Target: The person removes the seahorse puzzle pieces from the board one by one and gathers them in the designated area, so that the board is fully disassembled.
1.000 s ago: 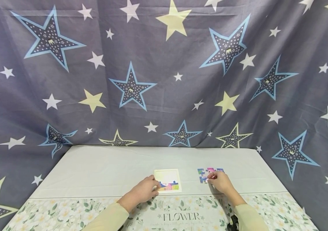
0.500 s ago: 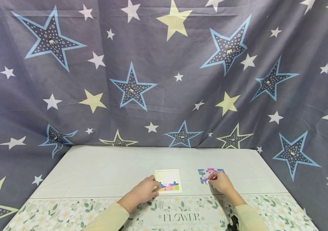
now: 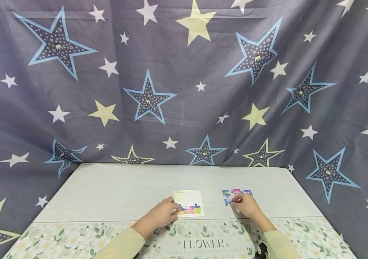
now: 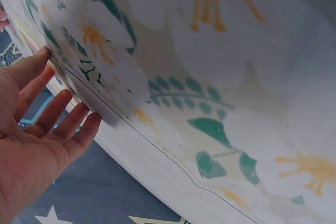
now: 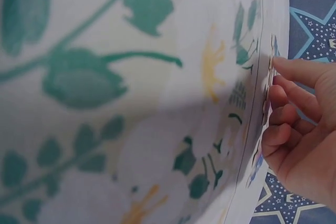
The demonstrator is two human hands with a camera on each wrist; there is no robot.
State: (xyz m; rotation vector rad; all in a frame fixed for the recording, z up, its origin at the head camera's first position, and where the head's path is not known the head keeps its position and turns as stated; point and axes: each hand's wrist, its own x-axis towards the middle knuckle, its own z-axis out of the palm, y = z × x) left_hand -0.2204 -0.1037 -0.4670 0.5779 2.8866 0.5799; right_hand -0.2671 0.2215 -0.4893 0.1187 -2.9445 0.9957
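Observation:
A cream puzzle tray [image 3: 187, 191] lies on the table, its near part filled with joined pieces [image 3: 195, 209] in blue, pink and yellow. My left hand [image 3: 164, 212] holds the tray's left side; in the left wrist view the thumb [image 4: 38, 62] meets its edge. To the right lies a group of colourful puzzle pieces [image 3: 237, 191], partly covered by my right hand [image 3: 246, 205]. Thumb and index finger of that hand pinch a puzzle piece at the near side of the group, mostly hidden by the fingertips. Its other fingers [image 5: 278, 135] curl in the right wrist view.
The table [image 3: 122, 190] wears a pale cloth with a floral front band and the word FLOWER [image 3: 203, 244]. Behind and at both sides hangs a grey-blue curtain [image 3: 184, 90] printed with stars.
My right hand has shifted very slightly left at the near side of the puzzle pieces. My left hand and the tray keep their places.

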